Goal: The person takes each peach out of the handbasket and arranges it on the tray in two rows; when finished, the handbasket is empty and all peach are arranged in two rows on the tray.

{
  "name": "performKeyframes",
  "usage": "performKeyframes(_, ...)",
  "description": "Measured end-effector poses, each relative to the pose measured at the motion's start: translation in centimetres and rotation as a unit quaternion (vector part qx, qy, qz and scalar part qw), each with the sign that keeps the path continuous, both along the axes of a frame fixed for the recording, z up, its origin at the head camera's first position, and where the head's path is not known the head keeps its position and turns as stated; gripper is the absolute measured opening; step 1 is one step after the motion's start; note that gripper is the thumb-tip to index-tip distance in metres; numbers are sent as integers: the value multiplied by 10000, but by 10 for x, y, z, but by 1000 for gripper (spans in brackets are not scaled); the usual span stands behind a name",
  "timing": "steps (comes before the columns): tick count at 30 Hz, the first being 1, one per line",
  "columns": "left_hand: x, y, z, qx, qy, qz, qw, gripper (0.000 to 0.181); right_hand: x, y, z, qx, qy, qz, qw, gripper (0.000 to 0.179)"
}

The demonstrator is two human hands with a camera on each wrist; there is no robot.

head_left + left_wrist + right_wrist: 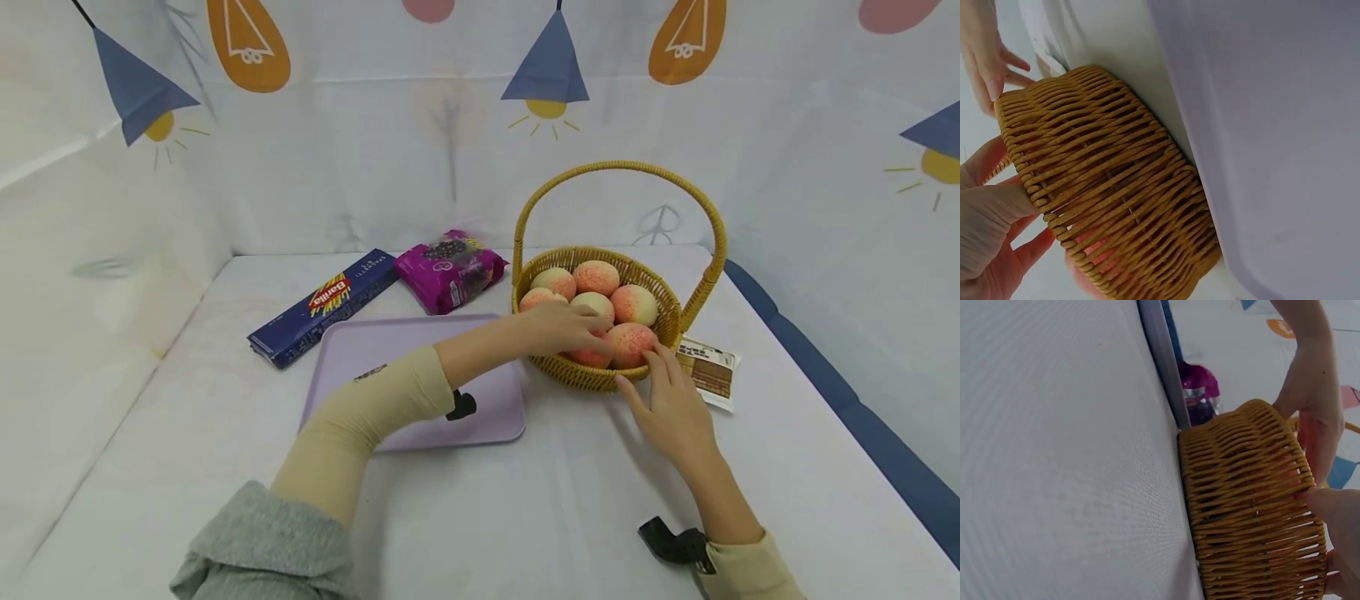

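Note:
A yellow-brown wicker basket [581,379] with a tall arched handle holds several pink-and-cream peaches [633,305]. My left hand [558,327] reaches over the basket's near left side, its extended fingers resting among the front peaches. In the left wrist view, its thumb lies by the woven rim, and part of the hand is hidden behind the basket wall. My right hand [671,408] is at the near right rim. Its fingertips touch the edge beside the front peach [630,344], while the thumb is against the outside of the basket.
Left of the basket lies a lilac tray [495,425]. Behind it are a blue Barilla spaghetti box [326,307] and a purple packet [452,271]. A white-and-brown packet [708,371] lies at the basket's right. A patterned white cloth [375,167] hangs behind the table.

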State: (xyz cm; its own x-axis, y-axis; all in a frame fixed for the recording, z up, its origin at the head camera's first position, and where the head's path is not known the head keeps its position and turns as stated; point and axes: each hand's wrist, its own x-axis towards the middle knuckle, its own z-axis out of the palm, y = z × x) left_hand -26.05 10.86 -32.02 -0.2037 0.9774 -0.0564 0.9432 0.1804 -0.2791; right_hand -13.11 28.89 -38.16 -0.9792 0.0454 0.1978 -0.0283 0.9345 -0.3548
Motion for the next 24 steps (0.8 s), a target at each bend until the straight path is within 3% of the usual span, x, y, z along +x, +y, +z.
performKeyframes(5, 2, 8, 0, -544, 542, -102, 9970, 45, 1, 0, -2, -28, -56, -20, 10000, 74)
performKeyframes(13, -2, 15, 6, -1075, 561, -612, 9907, 42, -1, 0, -1, -48, -70, -82, 9999, 73)
performKeyframes(17, -3, 17, 10, -1371, 788, -759, 9845, 38, -2, 0, 0, -80, -102, -52, 9999, 73)
performKeyframes(19, -4, 18, 11, -1382, 644, -853, 9846, 41, -2, 0, -1, -69, -112, -59, 9999, 73)
performKeyframes(21, -6, 17, 11, -1328, 288, -861, 9870, 46, -2, 1, -1, -67, -121, -61, 9999, 73)
performKeyframes(24, -11, 15, 10, -1167, -493, -647, 9898, 55, -2, 1, -1, -48, -146, -64, 9999, 74)
